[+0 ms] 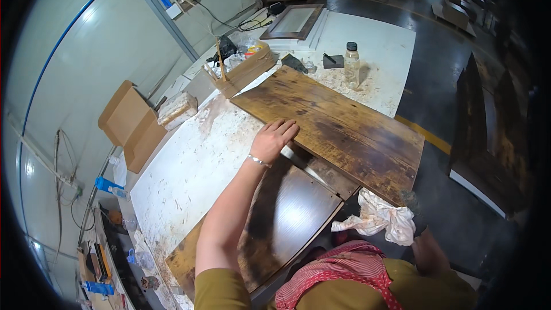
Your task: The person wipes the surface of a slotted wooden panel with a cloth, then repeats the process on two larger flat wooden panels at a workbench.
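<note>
My left hand point(278, 139), with a pale bracelet at the wrist, grips the near long edge of a brown wood-grain board point(338, 129). Its fingers lie together on the board's top; the thumb is out of sight. That board lies slantwise across the table, partly over a dark wooden panel point(287, 198) with a glossy top. My right forearm point(430, 252) reaches up from the lower right to a bunched white cloth point(381, 218) at the board's near right corner. The cloth hides my right hand's fingers. A small dark greenish piece point(408, 200) shows just above it.
On the white, dusty worktable point(189, 155) stand a capped clear bottle point(352, 66) and a cardboard tray point(247, 72) of odds and ends. A framed panel point(293, 22) lies farther back. An open cardboard box point(132, 126) is at the left; dark boards point(488, 132) stand at the right.
</note>
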`<state>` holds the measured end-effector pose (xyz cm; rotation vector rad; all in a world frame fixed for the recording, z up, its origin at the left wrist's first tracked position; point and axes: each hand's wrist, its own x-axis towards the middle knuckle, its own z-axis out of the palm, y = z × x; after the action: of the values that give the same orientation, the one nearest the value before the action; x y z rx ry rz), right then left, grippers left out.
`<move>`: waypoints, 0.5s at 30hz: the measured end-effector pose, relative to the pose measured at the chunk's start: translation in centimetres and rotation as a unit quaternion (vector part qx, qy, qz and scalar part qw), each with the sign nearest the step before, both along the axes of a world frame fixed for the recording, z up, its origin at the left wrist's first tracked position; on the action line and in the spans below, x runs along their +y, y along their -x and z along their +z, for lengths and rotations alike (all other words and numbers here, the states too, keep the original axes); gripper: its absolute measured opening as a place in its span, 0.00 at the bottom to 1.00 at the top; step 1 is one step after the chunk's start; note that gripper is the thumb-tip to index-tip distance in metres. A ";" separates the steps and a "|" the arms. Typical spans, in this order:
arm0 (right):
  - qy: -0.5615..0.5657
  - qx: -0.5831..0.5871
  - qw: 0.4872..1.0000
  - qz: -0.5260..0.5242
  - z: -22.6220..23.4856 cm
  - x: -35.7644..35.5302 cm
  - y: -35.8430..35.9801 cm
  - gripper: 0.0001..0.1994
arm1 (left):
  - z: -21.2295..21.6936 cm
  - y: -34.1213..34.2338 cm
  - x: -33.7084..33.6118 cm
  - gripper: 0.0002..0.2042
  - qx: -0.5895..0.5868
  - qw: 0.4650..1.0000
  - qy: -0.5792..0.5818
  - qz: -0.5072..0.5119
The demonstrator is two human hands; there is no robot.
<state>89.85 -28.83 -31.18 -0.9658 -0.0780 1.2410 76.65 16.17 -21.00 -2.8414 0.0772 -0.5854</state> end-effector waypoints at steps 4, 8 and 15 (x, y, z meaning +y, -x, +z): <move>0.002 -0.115 0.990 0.078 0.4 3.0 1.2 0.23 | -2.3 -2.5 0.8 0.18 0.039 0.996 0.065 0.044; -0.007 -0.312 0.935 0.169 0.0 6.7 2.1 0.23 | -1.9 1.5 0.8 0.22 0.055 0.981 0.158 0.099; 0.044 -0.548 0.763 0.340 -2.4 8.6 0.0 0.24 | -2.5 20.9 -3.2 0.25 0.028 0.925 0.272 0.264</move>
<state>89.87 -20.21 -33.61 -1.7339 -1.4172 1.1332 55.79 12.97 -23.54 -3.1749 -0.9530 -0.4511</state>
